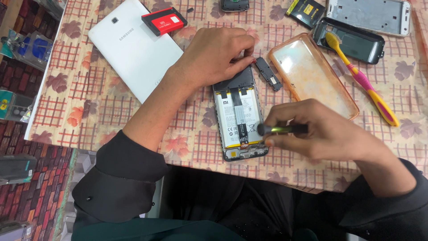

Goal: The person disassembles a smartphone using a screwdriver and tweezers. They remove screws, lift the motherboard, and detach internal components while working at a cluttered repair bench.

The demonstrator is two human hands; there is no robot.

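The left hand (pixel 214 56) pinches the top of the opened phone (pixel 238 118) with curled fingers, while the right hand (pixel 321 131) grips a screwdriver (pixel 283 129) just beside the white battery (pixel 235 117).

Opened phone (pixel 238 117), battery exposed, flat

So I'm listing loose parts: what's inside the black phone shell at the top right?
Inside the black plastic phone shell lies the bristle head of a yellow-and-pink toothbrush; its handle runs out over the rim onto the tablecloth. What the bristle head covers cannot be seen.
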